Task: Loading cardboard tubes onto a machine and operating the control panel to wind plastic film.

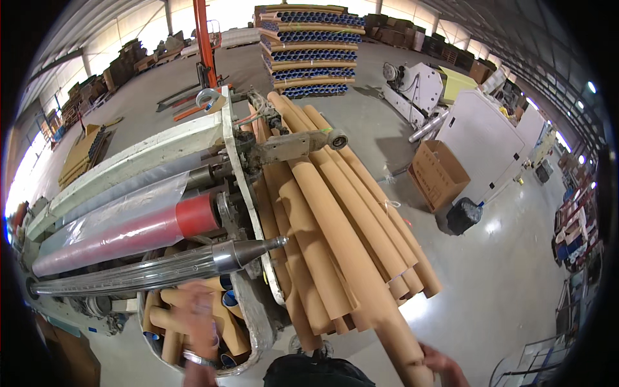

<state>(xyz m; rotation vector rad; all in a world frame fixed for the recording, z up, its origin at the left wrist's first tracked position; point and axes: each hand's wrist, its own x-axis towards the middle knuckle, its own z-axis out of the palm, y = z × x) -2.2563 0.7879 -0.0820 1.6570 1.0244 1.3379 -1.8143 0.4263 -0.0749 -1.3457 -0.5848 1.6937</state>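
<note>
At the lower right, my right hand [443,364] is closed on the near end of a long brown cardboard tube [401,340]. This tube slants away over a pile of similar long tubes [351,200]. Motion smears my left hand [198,316], and its fingers are hard to read. It hovers above a pale oval bin [263,322] of short tube pieces, some blue inside. Just beyond it stretches a metal shaft [151,269] with a tapered tip, in front of a red roller [196,216] wrapped partly in clear film.
The machine's side frame [242,174] and a protruding steel arm [290,147] border the tube pile. Farther right stand an open cardboard box [438,174], a black-lined bin [464,216] and a white machine cabinet [483,138]. A tall stack of blue-lined tubes [313,55] rises behind.
</note>
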